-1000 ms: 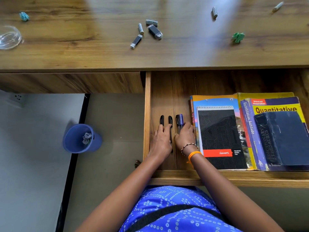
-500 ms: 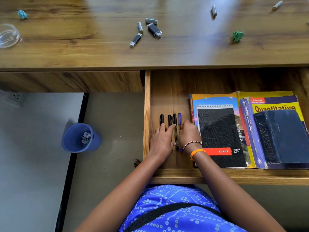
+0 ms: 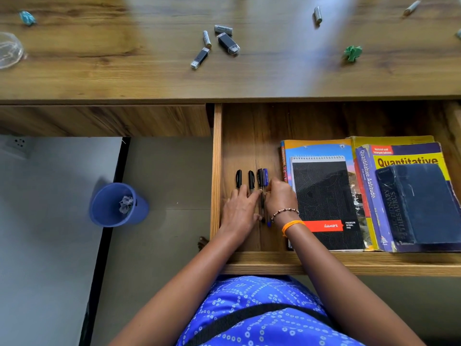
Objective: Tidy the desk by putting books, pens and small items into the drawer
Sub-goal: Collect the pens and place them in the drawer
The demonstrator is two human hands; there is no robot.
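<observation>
The drawer is pulled open. Several pens lie side by side on its floor: two black pens, a dark pen and a blue pen. My left hand lies flat with straight fingers across the black pens, its forefinger reaching the dark pen. My right hand has bent fingers on the blue pen. To the right are a black spiral pad on an orange book, and a dark dictionary on a yellow Quantitative Aptitude book.
On the desk top lie two USB sticks, batteries, a green paper piece, a teal scrap and a glass bowl. A blue bin stands on the floor at left.
The dark and blue pens went from bunched in my right hand to lying straight beside the two black ones. My left forefinger slid right onto the dark pen.
</observation>
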